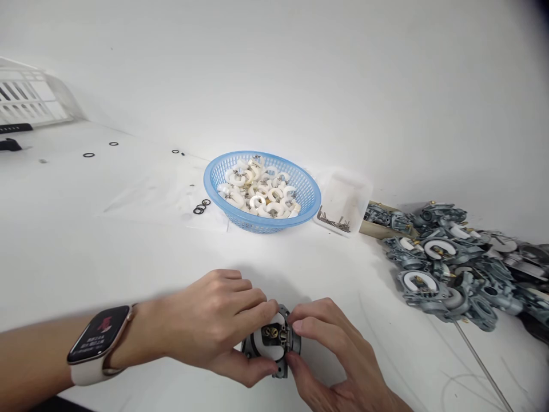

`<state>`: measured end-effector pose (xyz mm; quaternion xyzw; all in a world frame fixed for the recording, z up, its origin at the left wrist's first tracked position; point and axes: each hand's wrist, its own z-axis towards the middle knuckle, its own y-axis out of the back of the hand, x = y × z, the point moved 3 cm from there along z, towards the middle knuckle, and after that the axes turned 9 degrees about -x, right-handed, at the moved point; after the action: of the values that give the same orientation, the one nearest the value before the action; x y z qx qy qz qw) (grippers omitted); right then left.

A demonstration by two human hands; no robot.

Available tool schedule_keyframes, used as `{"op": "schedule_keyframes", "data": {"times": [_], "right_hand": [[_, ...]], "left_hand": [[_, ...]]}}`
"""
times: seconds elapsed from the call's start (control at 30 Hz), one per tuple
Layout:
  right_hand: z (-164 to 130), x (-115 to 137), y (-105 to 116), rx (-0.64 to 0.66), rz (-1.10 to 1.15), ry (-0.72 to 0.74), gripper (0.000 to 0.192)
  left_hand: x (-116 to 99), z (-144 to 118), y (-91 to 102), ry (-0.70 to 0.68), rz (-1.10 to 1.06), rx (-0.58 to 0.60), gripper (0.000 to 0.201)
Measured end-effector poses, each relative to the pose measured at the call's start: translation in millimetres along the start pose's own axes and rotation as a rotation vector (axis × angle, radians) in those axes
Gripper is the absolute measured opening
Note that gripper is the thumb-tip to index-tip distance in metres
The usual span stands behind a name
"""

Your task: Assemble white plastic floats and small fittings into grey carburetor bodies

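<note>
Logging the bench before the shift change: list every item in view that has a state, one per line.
left hand: gripping the carburetor body
right hand: gripping the carburetor body, fingertips on its rim
carburetor body: held in both hands, white float seated in it
blue basket: upright, partly filled with white floats
clear tray: upright, small metal pins at its front edge
carburetor pile: heaped loosely on the table
smartwatch: on the left wrist, screen lit

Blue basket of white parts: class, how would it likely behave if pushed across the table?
The blue basket looks like thin mesh plastic, so probably light and slightly flexible. Its wide, low shape suggests sliding rather than tipping. The loose white parts would likely shift.
</note>
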<state>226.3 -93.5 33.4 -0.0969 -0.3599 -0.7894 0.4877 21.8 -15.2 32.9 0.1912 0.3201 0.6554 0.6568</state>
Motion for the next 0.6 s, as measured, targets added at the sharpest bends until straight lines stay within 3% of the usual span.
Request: {"op": "schedule_keyframes", "data": {"times": [0.6], "right_hand": [[-1.0,-0.8,1.0,0.019,0.000,-0.010,0.044]], "left_hand": [[-1.4,0.4,0.5,0.001,0.027,0.015,0.030]]}}
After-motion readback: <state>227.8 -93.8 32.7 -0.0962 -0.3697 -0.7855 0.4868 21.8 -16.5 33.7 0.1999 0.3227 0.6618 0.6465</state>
